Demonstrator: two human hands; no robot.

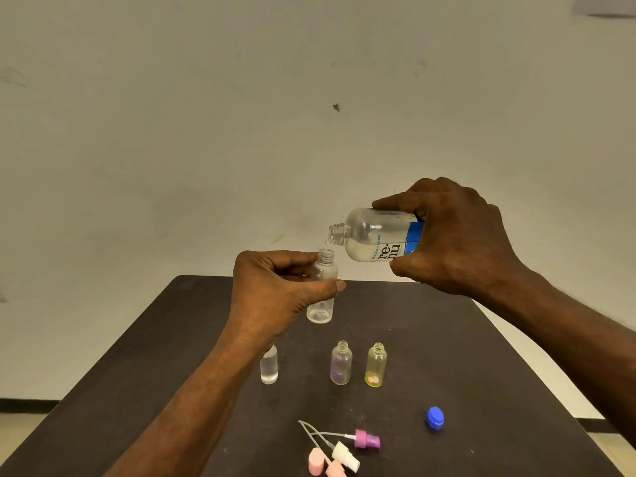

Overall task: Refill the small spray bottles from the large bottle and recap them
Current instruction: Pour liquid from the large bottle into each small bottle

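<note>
Bare indoor room, can't pin it closer than that: plain staged setup, not a kitchen or a workshop. I'm at a dark, matte table (144, 366) pushed near a plain off-white wall (241, 115) with scuffs and one small dark mark (336, 107). Dark skirting strip (27, 404) runs along the wall's foot, pale floor (17, 428) below it. A sheet of paper (605, 5) is stuck to the wall at top right. On the table, only small plastic bottles and loose caps.

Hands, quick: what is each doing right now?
Left hand: grips the small clear bottle.
Right hand: grips the tilted large bottle.
</note>
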